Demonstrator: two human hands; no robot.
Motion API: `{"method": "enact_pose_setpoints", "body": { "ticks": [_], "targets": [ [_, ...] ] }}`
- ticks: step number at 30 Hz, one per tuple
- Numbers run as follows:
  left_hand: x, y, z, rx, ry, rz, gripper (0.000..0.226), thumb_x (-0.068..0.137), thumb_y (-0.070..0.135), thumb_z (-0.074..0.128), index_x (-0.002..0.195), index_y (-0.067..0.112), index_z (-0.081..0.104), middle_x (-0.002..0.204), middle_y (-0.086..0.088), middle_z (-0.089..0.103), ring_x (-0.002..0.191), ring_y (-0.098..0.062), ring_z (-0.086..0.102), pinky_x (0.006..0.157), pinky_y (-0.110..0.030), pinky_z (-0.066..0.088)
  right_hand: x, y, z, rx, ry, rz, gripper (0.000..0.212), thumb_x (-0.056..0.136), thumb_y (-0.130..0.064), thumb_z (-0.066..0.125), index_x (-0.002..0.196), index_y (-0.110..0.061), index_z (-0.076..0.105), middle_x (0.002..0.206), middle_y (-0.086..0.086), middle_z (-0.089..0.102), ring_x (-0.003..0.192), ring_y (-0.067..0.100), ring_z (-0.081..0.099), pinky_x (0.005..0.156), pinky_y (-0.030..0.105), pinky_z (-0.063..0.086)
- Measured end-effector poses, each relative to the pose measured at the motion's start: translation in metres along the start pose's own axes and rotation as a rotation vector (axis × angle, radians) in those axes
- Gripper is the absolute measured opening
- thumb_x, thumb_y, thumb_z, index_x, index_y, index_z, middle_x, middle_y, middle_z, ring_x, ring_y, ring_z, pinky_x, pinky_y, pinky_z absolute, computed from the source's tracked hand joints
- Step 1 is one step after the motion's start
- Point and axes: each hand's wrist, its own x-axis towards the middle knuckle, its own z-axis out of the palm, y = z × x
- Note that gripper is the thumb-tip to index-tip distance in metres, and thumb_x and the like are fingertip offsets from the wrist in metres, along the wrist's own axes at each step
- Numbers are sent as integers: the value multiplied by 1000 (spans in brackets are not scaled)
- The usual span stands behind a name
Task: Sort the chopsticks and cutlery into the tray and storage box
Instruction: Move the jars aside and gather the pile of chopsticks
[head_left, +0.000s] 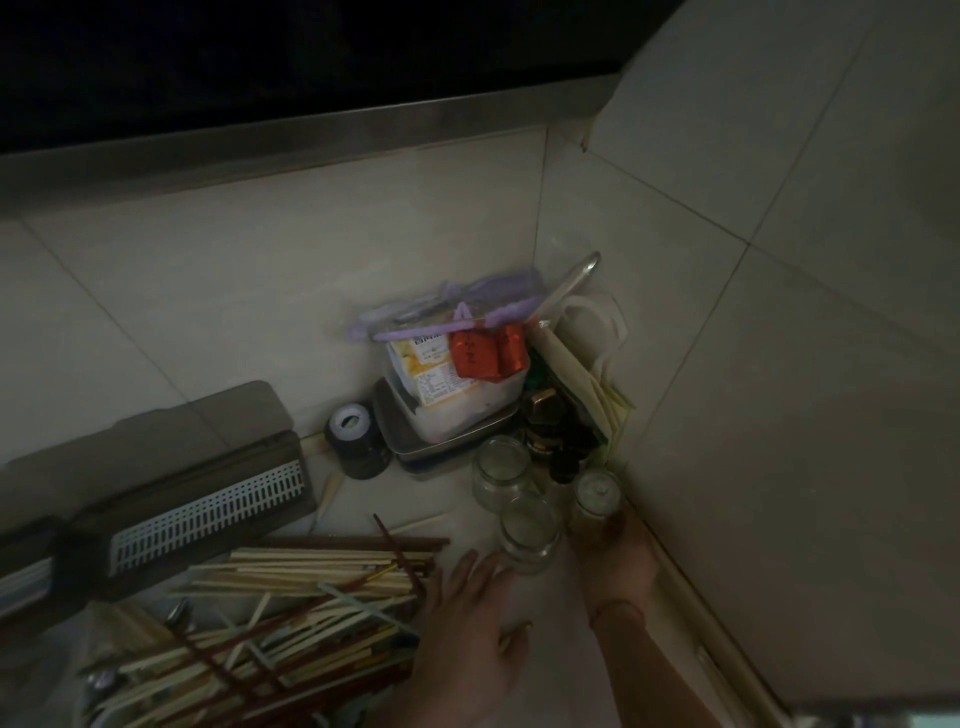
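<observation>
Head view: dim tiled counter (218, 291), corner walls (779, 312), chopsticks (291, 613) heaped.

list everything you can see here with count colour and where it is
chopsticks: a large loose pile, pale, dark red and a few light blue, bottom left
storage box: one, dark grey, lid open, white slotted insert, left
glass jars: three, clear, centre right by the wall; the right one has a lid
dark jar: one, black with white top, behind the pile
plastic container: one, clear with purple clips, holding packets, on a metal tin in the corner
red packets: two, atop the container
left hand: fingers spread, touching the nearest jar
right hand: at the lidded jar; grip unclear
</observation>
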Motion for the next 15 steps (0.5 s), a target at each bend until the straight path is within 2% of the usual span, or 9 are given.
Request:
{"method": "enact_pose_setpoints", "body": {
  "ticks": [3, 6, 8, 10, 11, 13, 15],
  "targets": [
    [-1, -2, -4, 11, -18, 11, 59, 59, 60, 53, 114, 39, 53, 121, 16, 59, 112, -14, 62, 88, -45, 52, 6, 1, 2, -39, 1, -35, 36, 81, -36, 71, 112, -18, 64, 107, 8, 68, 96, 28, 63, 74, 24, 39],
    [-5, -6, -12, 1, -19, 10, 55, 61, 58, 49, 111, 37, 57, 120, 13, 61, 112, -16, 62, 88, -43, 51, 8, 1, -1, -98, -25, -60, 27, 84, -37, 67, 101, -16, 67, 101, 10, 69, 90, 27, 64, 70, 24, 37],
    [-9, -13, -18, -28, -5, 14, 50, 66, 54, 52, 112, 35, 62, 127, 11, 60, 122, -18, 56, 96, -43, 46, 2, 1, -7, -138, -25, -43, 21, 85, -30, 65, 97, -13, 68, 98, 14, 69, 86, 29, 63, 67, 25, 37],
    [-17, -23, -28, -119, 31, 24, 44, 70, 49, 58, 111, 35, 62, 130, 9, 59, 126, -20, 53, 101, -41, 45, -11, -4, -18, -145, 79, -20, 22, 84, -24, 61, 95, -7, 67, 95, 22, 67, 84, 37, 63, 66, 30, 39],
    [-21, -29, -34, -157, 70, 44, 40, 69, 46, 60, 108, 36, 62, 126, 10, 60, 122, -20, 55, 100, -37, 47, -19, -8, -22, -133, 155, -41, 29, 83, -28, 55, 95, -4, 67, 94, 26, 66, 82, 41, 62, 66, 32, 40],
    [-32, -42, -54, -243, 148, 82, 34, 71, 36, 66, 104, 33, 62, 117, 11, 62, 114, -16, 57, 97, -29, 47, -42, -22, -23, 0, 280, -181, 47, 79, -38, 42, 95, -1, 67, 89, 26, 65, 74, 39, 60, 68, 36, 44],
    [-47, -58, -80, -311, 233, 95, 27, 75, 28, 69, 102, 26, 66, 112, 10, 62, 110, -12, 56, 96, -24, 45, -70, -46, -16, 148, 283, -367, 41, 80, -36, 46, 91, -3, 67, 80, 20, 63, 66, 29, 54, 66, 34, 45]
  ]
}}
